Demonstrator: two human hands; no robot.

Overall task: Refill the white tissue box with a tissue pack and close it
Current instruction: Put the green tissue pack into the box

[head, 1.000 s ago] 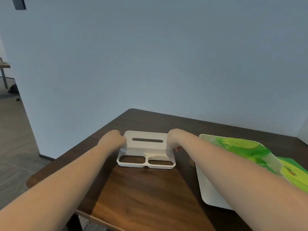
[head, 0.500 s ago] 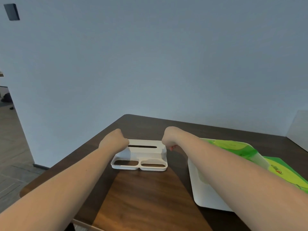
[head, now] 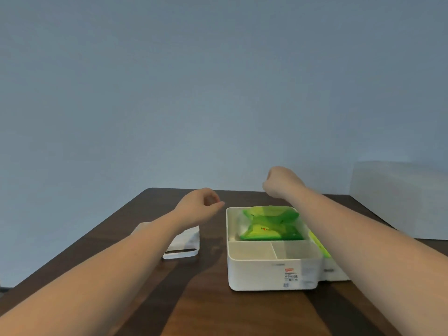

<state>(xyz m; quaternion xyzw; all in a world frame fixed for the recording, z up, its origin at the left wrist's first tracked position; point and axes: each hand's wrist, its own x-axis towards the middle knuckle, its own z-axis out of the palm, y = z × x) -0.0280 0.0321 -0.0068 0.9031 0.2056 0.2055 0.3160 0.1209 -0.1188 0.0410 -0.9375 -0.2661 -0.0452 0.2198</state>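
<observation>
The white tissue box [head: 271,275] stands open on the dark wooden table [head: 213,309], right of centre. A green tissue pack [head: 269,224] lies in its large rear compartment; the two small front compartments hold nothing. The white lid [head: 188,241] with its slot lies flat on the table to the left, partly hidden under my left forearm. My left hand [head: 198,207] hovers between lid and box, fingers loosely curled, holding nothing. My right hand [head: 281,181] is raised above the box's far edge, fingers curled under and empty.
A second green pack [head: 320,243] on something white [head: 335,275] lies right of the box, mostly behind my right arm. A large white block [head: 400,197] stands at the table's back right. The table's left edge runs diagonally; a plain wall rises behind.
Both hands have let go of the lid, which now lies on the table at the left. Both hands have moved right toward the box and risen; the view has swung right.
</observation>
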